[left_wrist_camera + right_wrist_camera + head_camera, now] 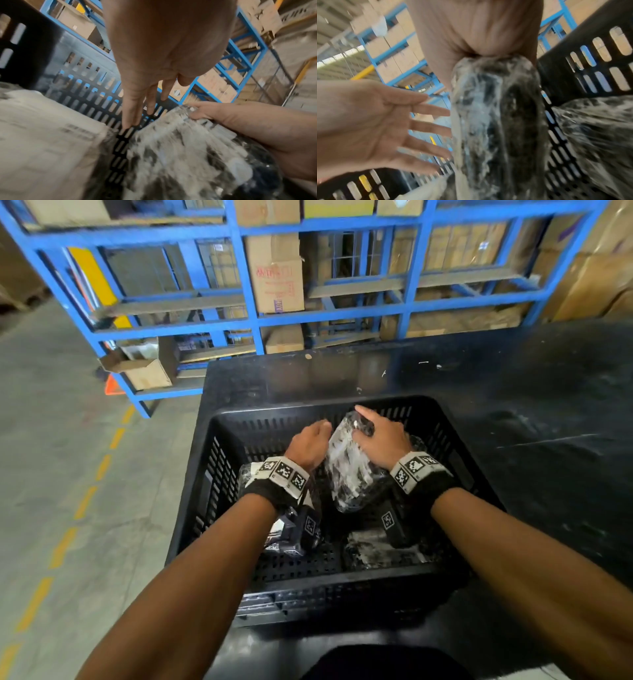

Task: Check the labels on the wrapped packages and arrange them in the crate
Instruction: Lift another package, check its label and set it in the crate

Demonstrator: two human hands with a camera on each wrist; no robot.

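Note:
A black slotted crate (310,405) stands on a black table. Inside it, a package wrapped in clear film over dark contents (346,470) stands on end near the middle. My right hand (380,440) grips its top end, thumb on the near face. My left hand (308,443) is beside the package's left face, fingers straight and spread, fingertips at the film (443,129). The left wrist view shows the same package (180,155) with the right hand (240,121) on it. Another package with a white printed label (42,135) lies at the left.
More wrapped packages lie in the crate: one under my left wrist (248,474), one at the near right (376,546), one behind my right hand (599,128). Blue racks with cartons (274,278) stand behind the table (531,405). Concrete floor (51,440) lies left.

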